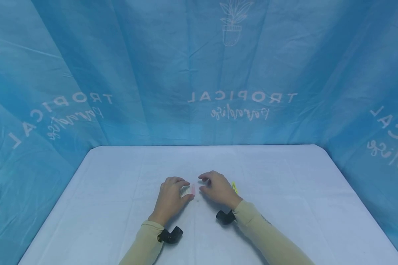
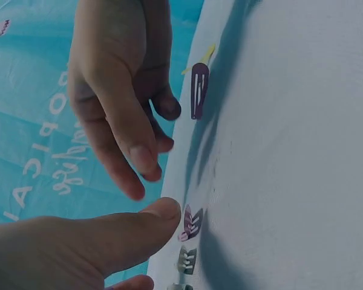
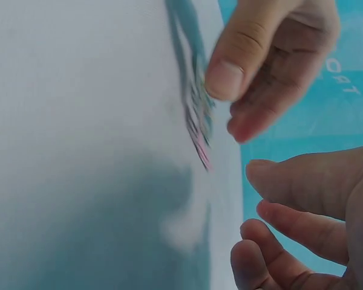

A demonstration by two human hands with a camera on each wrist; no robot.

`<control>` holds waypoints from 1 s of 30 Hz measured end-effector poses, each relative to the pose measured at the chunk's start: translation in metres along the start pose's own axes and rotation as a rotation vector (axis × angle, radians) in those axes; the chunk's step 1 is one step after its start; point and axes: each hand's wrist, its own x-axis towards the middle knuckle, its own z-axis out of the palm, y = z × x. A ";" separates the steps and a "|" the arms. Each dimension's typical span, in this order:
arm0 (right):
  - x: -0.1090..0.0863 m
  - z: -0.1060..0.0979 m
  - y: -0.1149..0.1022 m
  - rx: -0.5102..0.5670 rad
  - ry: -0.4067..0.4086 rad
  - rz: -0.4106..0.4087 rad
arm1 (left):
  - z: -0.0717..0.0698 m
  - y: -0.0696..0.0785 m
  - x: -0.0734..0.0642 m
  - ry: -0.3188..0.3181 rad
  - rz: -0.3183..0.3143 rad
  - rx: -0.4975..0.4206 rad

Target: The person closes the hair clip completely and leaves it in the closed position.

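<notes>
My left hand (image 1: 172, 197) hovers beside a short row of snap hair clips, thumb and fingers loosely bent with a gap between them. At the row's right end is a pink hair clip (image 2: 192, 223). Beside it sits a grey-green hair clip (image 2: 186, 260), and others are partly hidden. In the head view, my right hand (image 1: 219, 188) is a little right of the row, its fingers loosely curved around nothing. A dark plum hair clip (image 2: 198, 90) and a yellow hair clip (image 1: 234, 187) lie on my right hand's side; the plum one is hidden in the head view.
A white cloth covers the table (image 1: 99, 206). Blue printed curtains (image 1: 166, 73) rise behind it and along both sides. Each wrist carries a black camera mount (image 1: 172, 235) close above the tabletop.
</notes>
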 end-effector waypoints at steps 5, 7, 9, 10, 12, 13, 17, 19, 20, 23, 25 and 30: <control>-0.007 -0.016 0.007 0.012 0.042 0.023 | -0.001 0.004 0.001 -0.020 -0.017 -0.014; -0.010 -0.022 0.011 0.022 0.054 0.040 | -0.001 0.006 0.002 -0.030 -0.027 -0.018; -0.013 -0.027 0.014 0.030 0.066 0.049 | -0.001 0.008 0.002 -0.036 -0.031 -0.014; -0.014 -0.029 0.015 0.032 0.069 0.051 | -0.001 0.009 0.003 -0.039 -0.035 -0.013; -0.017 -0.033 0.018 0.027 0.072 0.052 | 0.000 0.011 0.004 -0.042 -0.038 -0.011; -0.018 -0.034 0.020 0.022 0.076 0.050 | 0.000 0.012 0.004 -0.044 -0.036 -0.007; -0.021 -0.039 0.027 0.003 0.085 0.041 | 0.001 0.017 0.005 -0.050 -0.032 -0.011; -0.023 -0.042 0.030 -0.002 0.089 0.037 | 0.002 0.019 0.006 -0.050 -0.027 -0.016; -0.024 -0.043 0.031 0.001 0.091 0.038 | 0.002 0.019 0.006 -0.049 -0.024 -0.020; -0.027 -0.046 0.034 0.003 0.099 0.040 | 0.003 0.022 0.007 -0.045 -0.006 -0.033; -0.029 -0.047 0.035 0.002 0.102 0.039 | 0.004 0.024 0.007 -0.044 0.006 -0.042; -0.032 -0.048 0.038 -0.011 0.104 0.030 | 0.006 0.030 0.007 -0.063 0.020 -0.052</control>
